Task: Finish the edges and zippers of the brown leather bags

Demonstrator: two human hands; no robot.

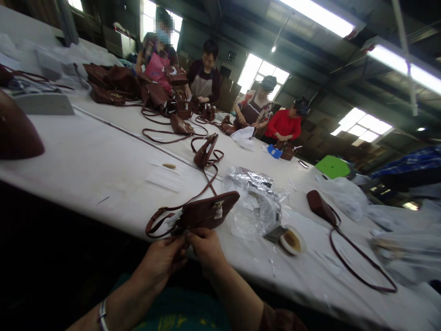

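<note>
A dark brown leather handbag (206,212) lies at the near edge of the table, with a pale tag hanging on its side. Its long strap (155,223) loops to the left and runs up across the tabletop. My left hand (163,262) and my right hand (207,250) meet at the bag's near left corner, fingers pinched together on it. The exact bit of the bag between my fingertips is dark and hard to make out. Crumpled clear plastic (253,202) lies just right of the bag.
A round dish with brown contents (292,241) and a small dark block (275,233) sit to the right. Farther right lies another brown bag (320,207). More bags (155,96) are piled at the far left, and several people work along the far side of the white table (113,170).
</note>
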